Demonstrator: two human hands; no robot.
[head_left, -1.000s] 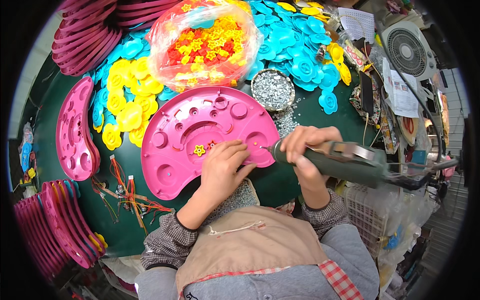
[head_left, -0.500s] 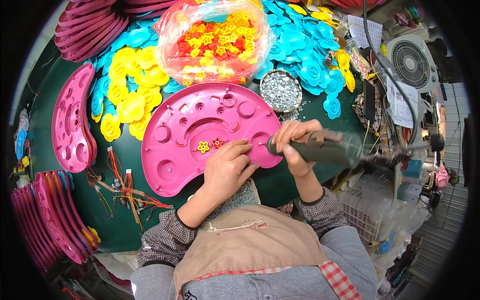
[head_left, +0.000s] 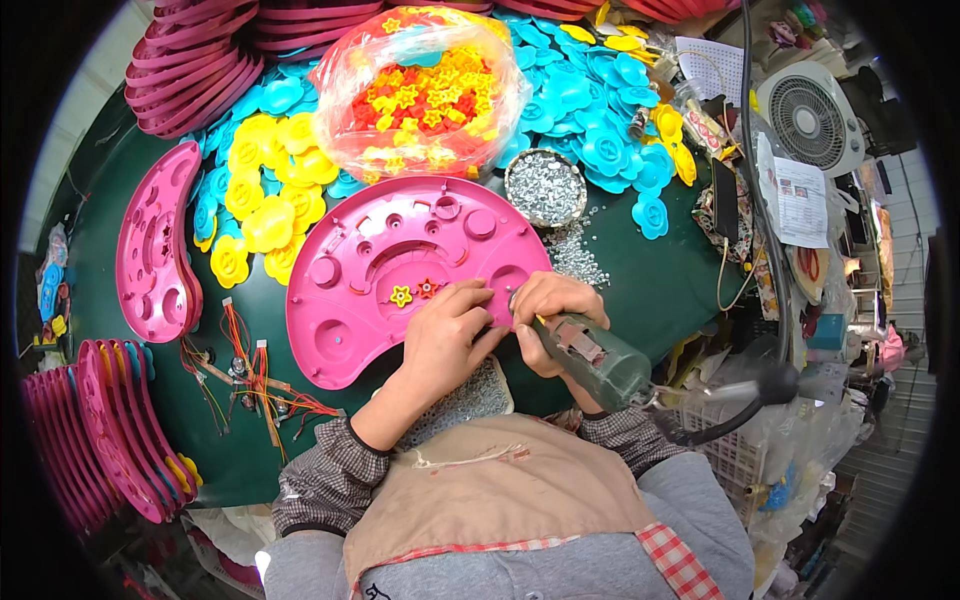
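Note:
My right hand is closed around a dark green power screwdriver, its body slanting down to the right and its front end near the panel's right recess. Beneath lies a pink curved plastic panel with round recesses and pegs. A yellow star piece and a red star piece sit in its middle. My left hand rests over the panel's front edge, fingers bent and thumb drawn in toward them beside that recess. Anything between those fingertips is hidden. A tray of small screws lies partly under my left forearm.
A round tub of small metal parts stands behind the panel, with loose ones spilled beside it. Around are a bag of star pieces, yellow discs, blue discs, wired parts, stacked pink panels and a fan.
My right hand and the screwdriver have moved left and toward me, and the tool's rear has swung down. My left hand stays by the recess. The whole view has shifted slightly.

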